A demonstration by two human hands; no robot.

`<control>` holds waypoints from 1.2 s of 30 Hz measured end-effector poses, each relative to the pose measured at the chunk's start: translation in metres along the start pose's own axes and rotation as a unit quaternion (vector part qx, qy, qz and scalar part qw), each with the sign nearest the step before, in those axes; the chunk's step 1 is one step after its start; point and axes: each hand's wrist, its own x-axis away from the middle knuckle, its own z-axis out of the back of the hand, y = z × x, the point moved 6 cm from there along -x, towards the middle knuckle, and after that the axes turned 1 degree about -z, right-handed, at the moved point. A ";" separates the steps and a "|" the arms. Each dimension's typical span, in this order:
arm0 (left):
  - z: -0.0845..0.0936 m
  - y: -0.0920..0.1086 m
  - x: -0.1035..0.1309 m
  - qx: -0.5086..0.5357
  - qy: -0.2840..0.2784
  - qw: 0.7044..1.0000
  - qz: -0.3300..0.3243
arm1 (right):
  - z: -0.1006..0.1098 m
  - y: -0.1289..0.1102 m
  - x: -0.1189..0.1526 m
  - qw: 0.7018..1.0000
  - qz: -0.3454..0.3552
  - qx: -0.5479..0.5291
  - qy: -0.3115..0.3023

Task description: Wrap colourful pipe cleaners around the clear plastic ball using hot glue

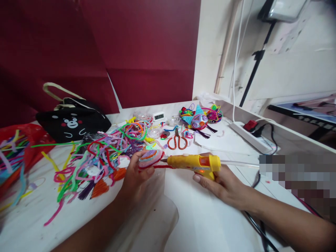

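My left hand (136, 175) holds a rounded craft piece (151, 159) made of pink, orange, purple and red fuzzy strips. My right hand (223, 183) is wrapped round the handle of a yellow glue gun (193, 162). The gun's nozzle points left and meets the right edge of the craft piece; whether it touches cannot be made out. A clear glue stick (238, 163) sticks out of the gun's back. Along the underside of the piece runs a red strip (164, 167), which extends right below the nozzle.
Tangled fuzzy strips (105, 154) cover the table's left. Behind the hands lie orange-handled scissors (177, 141), a small white display (158, 116) and finished colourful crafts (199, 120). A black bag (73, 122) stands back left, a power strip (252, 136) back right. Black cables hang near my right forearm.
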 end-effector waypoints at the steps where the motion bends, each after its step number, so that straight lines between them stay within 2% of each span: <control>1: 0.000 0.000 0.000 -0.001 -0.002 1.000 -0.002 | 0.000 0.000 0.000 1.000 0.004 -0.002 0.002; 5: -0.001 -0.001 0.002 -0.015 -0.014 1.000 -0.005 | 0.000 -0.004 0.001 0.999 0.036 0.003 0.009; 11: -0.003 -0.001 0.002 -0.009 0.000 1.000 -0.003 | 0.000 -0.014 0.003 0.996 0.075 0.046 0.012; 26: -0.001 0.001 0.000 -0.004 0.000 1.000 0.000 | 0.003 0.004 -0.002 1.000 0.008 0.012 0.024; 36: -0.002 0.002 0.002 0.012 -0.006 1.000 -0.002 | 0.004 0.006 -0.001 1.000 0.004 0.012 0.020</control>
